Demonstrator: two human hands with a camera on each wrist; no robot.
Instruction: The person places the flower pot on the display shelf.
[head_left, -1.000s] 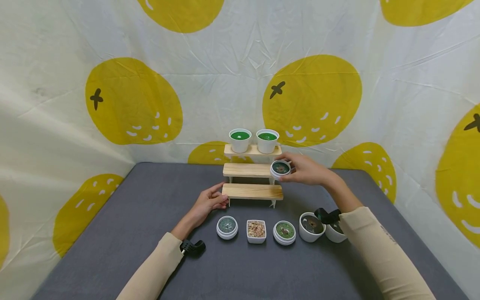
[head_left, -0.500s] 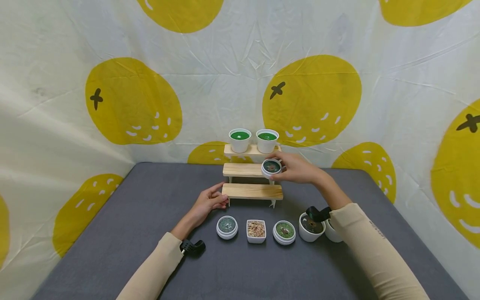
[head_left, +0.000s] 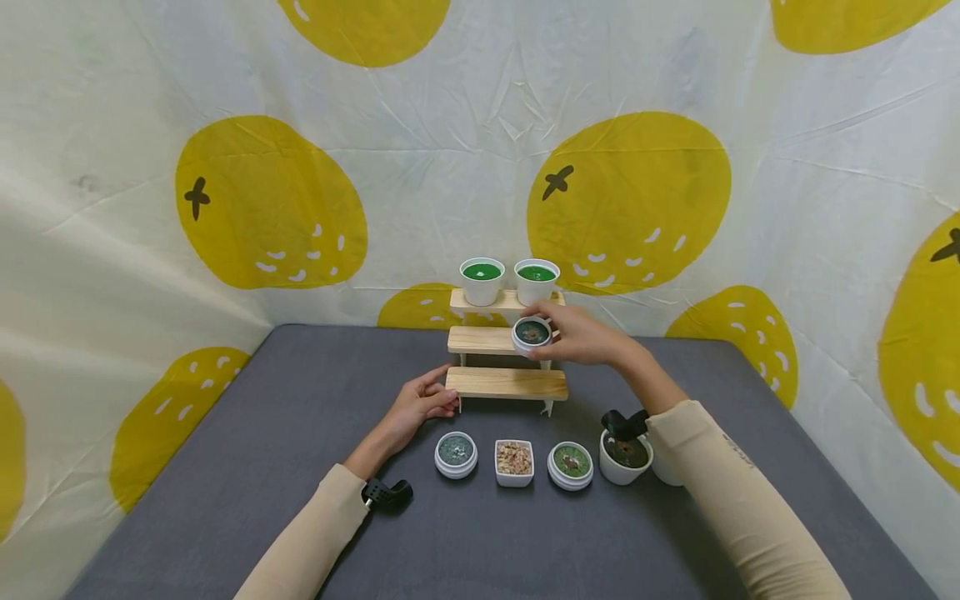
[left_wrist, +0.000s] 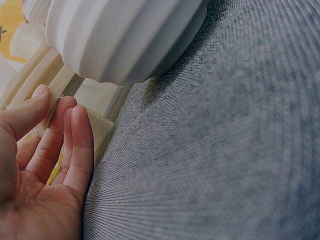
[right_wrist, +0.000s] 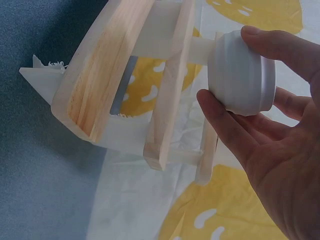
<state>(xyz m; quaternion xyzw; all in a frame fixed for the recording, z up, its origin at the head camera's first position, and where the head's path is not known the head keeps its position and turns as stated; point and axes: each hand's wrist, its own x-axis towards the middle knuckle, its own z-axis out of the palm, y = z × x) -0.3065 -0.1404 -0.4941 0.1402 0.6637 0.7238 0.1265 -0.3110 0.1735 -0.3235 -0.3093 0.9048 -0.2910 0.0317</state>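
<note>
A small round white jar (head_left: pixel 532 333) with a dark teal top is held by my right hand (head_left: pixel 583 335) over the right part of the middle step. In the right wrist view, thumb and fingers (right_wrist: pixel 227 120) pinch the ridged white jar (right_wrist: pixel 237 75) at its sides. My left hand (head_left: pixel 412 407) is at the left end of the lowest step of a three-tier wooden stand (head_left: pixel 506 384). The left wrist view has its thumb and fingertips (left_wrist: pixel 64 102) pinching the stand's edge. Two white cups with green tops (head_left: pixel 482 283) stand on the top step.
Before the stand, on the grey cloth, sit a round jar with a grey-blue top (head_left: pixel 456 454), a square dish of tan bits (head_left: pixel 513 462) and a round jar with a green top (head_left: pixel 570 465). Two white cups (head_left: pixel 621 471) stand at the right, partly hidden by the right forearm.
My right hand has carried the jar leftward, from the right end of the middle step to over it. My left hand has stayed at the stand's lower left end.
</note>
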